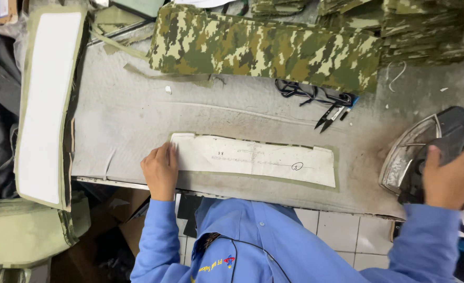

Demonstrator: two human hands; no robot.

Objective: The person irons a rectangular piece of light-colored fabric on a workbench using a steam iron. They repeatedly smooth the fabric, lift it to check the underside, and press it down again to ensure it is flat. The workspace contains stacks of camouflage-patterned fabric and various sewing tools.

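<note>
A long white paper pattern [258, 160] lies on a strip of olive fabric [337, 166] near the front edge of the grey padded table [132, 115]. My left hand [160, 169] rests flat on the left end of the pattern, pressing it down. At the right edge, my right hand [452, 178] is closed around the black handle of a clothes iron [426, 152], which stands tilted on the table, its metal sole facing left. Both arms are in blue sleeves.
A camouflage fabric piece [263, 47] lies across the back of the table, with stacks of similar pieces [426, 26] behind it. Thread snips with a black cord [326, 107] lie at centre right. A white-lined olive panel [46, 99] hangs at the left.
</note>
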